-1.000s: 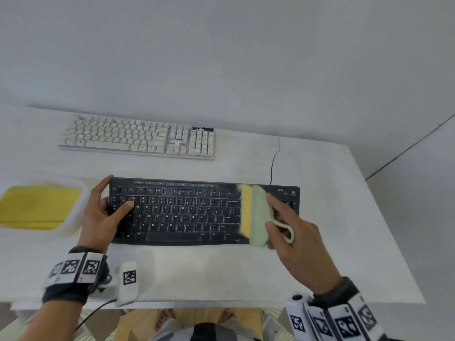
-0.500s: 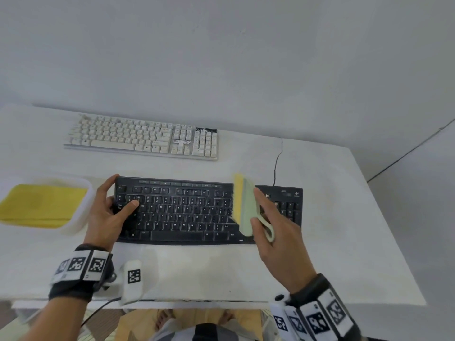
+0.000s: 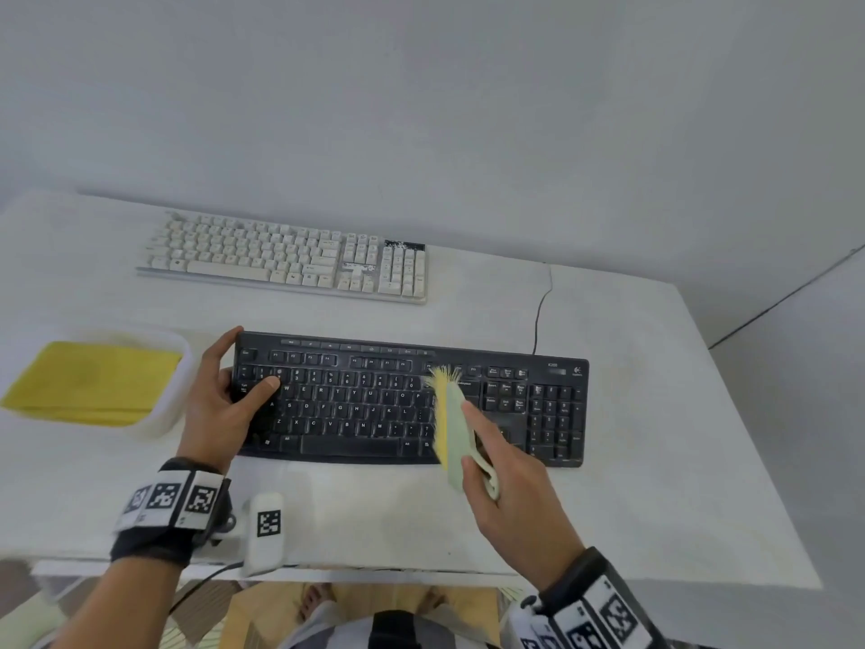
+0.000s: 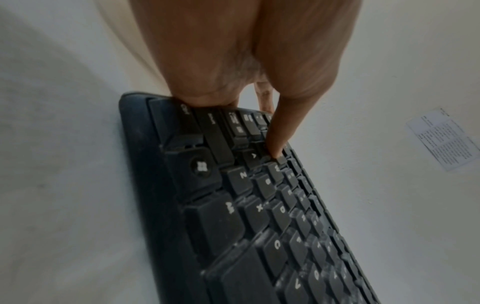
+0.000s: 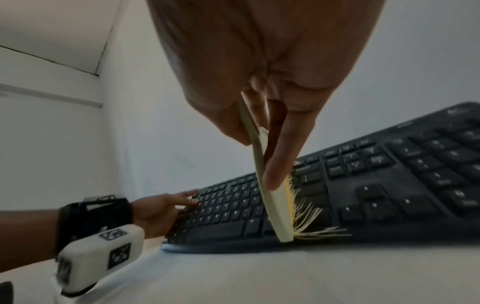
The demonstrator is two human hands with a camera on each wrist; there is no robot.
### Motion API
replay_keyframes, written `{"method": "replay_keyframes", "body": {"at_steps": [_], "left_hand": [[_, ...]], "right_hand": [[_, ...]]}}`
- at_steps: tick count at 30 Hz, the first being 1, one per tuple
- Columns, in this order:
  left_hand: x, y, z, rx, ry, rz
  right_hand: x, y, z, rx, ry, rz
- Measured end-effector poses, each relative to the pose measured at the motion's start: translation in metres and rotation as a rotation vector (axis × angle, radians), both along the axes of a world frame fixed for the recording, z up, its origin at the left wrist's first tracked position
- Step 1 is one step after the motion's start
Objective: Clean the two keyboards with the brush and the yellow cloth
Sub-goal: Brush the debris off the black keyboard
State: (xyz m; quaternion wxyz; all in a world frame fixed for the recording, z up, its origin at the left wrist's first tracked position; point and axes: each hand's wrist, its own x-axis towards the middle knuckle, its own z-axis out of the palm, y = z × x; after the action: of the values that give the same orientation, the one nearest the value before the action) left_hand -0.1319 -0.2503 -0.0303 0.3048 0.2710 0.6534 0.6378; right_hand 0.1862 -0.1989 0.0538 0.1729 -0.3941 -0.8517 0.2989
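A black keyboard (image 3: 374,405) (image 4: 259,216) (image 5: 389,174) lies across the middle of the white table (image 3: 678,461). My left hand (image 3: 220,400) (image 4: 233,61) grips its left end, thumb (image 4: 280,131) on the keys and fingers round the far corner. My right hand (image 3: 510,489) (image 5: 259,72) holds a pale green brush (image 3: 451,428) (image 5: 275,205) with yellow bristles (image 5: 306,209), which are splayed on the keys right of the letter block. A white keyboard (image 3: 285,260) lies at the back. The yellow cloth (image 3: 89,381) lies folded in a white tray (image 3: 180,367) at the left.
A black cable (image 3: 540,311) runs from the black keyboard toward the wall. The table's right edge (image 3: 749,437) and front edge (image 3: 421,573) are close by. A paper label (image 4: 444,139) is stuck on the wall in the left wrist view.
The brush has moved left across the black keyboard over the last second, with its bristles now pressed and splayed on the keys. My left hand has kept its grip on the keyboard's left end.
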Motion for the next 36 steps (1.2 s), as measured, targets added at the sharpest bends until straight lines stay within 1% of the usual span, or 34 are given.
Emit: {"method": "replay_keyframes", "body": {"at_steps": [2,4,5,6,8,10,12,14,15,16,17,19,21,23,25,27,28,29,30,32,33,34,36], "left_hand": [[-0.001,-0.001,-0.001,-0.002,-0.001,0.001],[-0.001,-0.001,-0.001,-0.004,-0.004,-0.001],[-0.001,-0.001,-0.001,-0.004,-0.007,-0.002],[-0.001,-0.001,-0.001,-0.004,-0.01,-0.005],[-0.001,-0.001,-0.001,-0.002,-0.017,-0.009],[0.0,-0.001,0.0,0.0,-0.026,-0.015],[-0.001,-0.001,0.001,0.004,-0.04,-0.018],[0.0,-0.002,0.001,0.008,-0.05,-0.019],[0.001,-0.002,0.002,0.01,-0.053,-0.019],[0.001,-0.002,0.002,0.01,-0.055,-0.02],[0.001,-0.002,0.003,0.01,-0.061,-0.02],[0.001,-0.002,0.004,0.013,-0.076,-0.024],[0.002,-0.002,0.005,0.018,-0.081,-0.027],[0.002,-0.003,0.007,0.022,-0.089,-0.031],[0.001,-0.003,0.007,0.024,-0.101,-0.04],[0.001,-0.004,0.008,0.024,-0.113,-0.045],[0.001,-0.004,0.008,0.024,-0.113,-0.05],[0.0,-0.005,0.008,0.024,-0.111,-0.053],[0.0,-0.005,0.008,0.027,-0.11,-0.055],[-0.001,-0.005,0.008,0.026,-0.107,-0.061],[-0.001,-0.005,0.008,0.024,-0.107,-0.065],[-0.001,-0.005,0.008,0.022,-0.109,-0.068],[-0.002,-0.005,0.009,0.02,-0.114,-0.069]], "right_hand": [[0.007,0.0,0.004,-0.098,-0.065,0.063],[0.009,0.005,0.017,-0.146,-0.024,0.053],[0.008,0.008,0.024,-0.103,0.036,0.015],[0.004,0.01,0.027,-0.019,0.092,-0.031],[-0.007,0.013,0.025,0.106,0.144,-0.084],[-0.015,0.01,0.013,0.076,0.107,-0.072],[-0.013,0.003,0.006,-0.013,0.02,-0.03],[-0.005,-0.002,0.009,-0.118,-0.074,0.029],[-0.003,-0.004,0.013,-0.143,-0.094,0.043],[-0.003,-0.004,0.019,-0.143,-0.077,0.04],[-0.006,-0.003,0.024,-0.106,-0.028,0.017],[-0.017,-0.002,0.03,0.034,0.07,-0.043],[-0.03,0.001,0.024,0.109,0.102,-0.081],[-0.037,-0.001,0.018,0.061,0.058,-0.072],[-0.033,-0.006,0.016,-0.047,-0.034,-0.004],[-0.025,-0.009,0.021,-0.143,-0.124,0.061],[-0.024,-0.008,0.025,-0.164,-0.118,0.057],[-0.024,-0.006,0.029,-0.148,-0.079,0.038],[-0.027,-0.005,0.033,-0.09,-0.008,0.003],[-0.038,-0.002,0.032,0.081,0.098,-0.06],[-0.044,-0.002,0.027,0.134,0.112,-0.08],[-0.048,-0.003,0.022,0.139,0.102,-0.082],[-0.052,-0.01,0.013,0.06,0.042,-0.041]]}}
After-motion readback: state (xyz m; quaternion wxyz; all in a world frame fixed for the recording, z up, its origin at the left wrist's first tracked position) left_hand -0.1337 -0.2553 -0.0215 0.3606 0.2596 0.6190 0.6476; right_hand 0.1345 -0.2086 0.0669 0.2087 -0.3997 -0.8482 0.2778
